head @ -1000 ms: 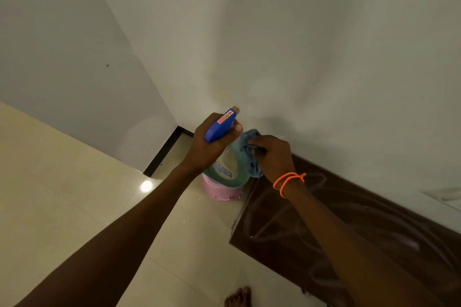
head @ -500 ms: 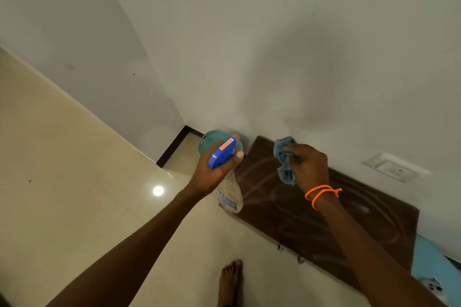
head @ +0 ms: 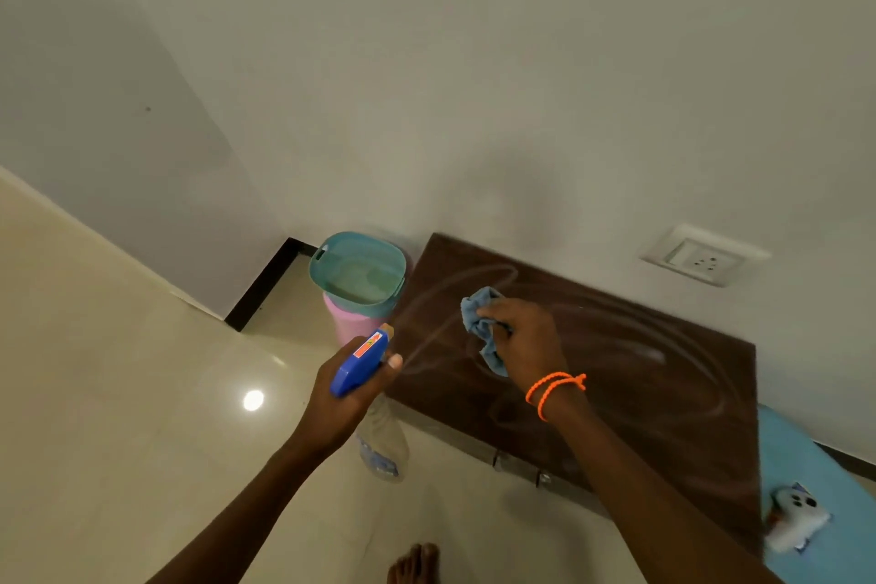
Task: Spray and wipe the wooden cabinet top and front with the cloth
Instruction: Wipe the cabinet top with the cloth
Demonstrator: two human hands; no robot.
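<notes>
Overhead, from the head view, a blue cloth (head: 483, 327) is gripped by the right hand (head: 524, 337) and pressed on the streaked dark wooden cabinet top (head: 616, 370). A spray bottle (head: 365, 375) is clasped in the left hand (head: 351, 389), just beside the cabinet's left edge, near a teal bin (head: 358, 273).

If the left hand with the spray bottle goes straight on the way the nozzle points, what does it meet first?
Probably the left end of the wooden cabinet top, near the blue cloth. The left hand aims the spray bottle up and right; depth is unclear.
</notes>
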